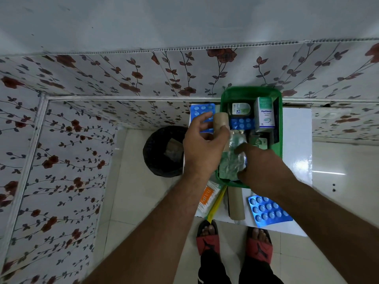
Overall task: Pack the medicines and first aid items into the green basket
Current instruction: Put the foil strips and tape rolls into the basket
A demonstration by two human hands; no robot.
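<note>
The green basket stands on a small white table. Inside it are a white Optibex box, a small bottle, a blue blister strip and silver foil strips. My left hand holds a tan bandage roll just above the basket's left rim. My right hand reaches into the basket's near end and presses on the silver foil strips. Another blue blister strip lies left of the basket, partly behind my left hand.
On the table's near side lie a cotton-bud pack, a yellow-handled tool, a tan roll and a blue blister strip. A black waste bin stands left of the table. Flowered wall panels close the back and left.
</note>
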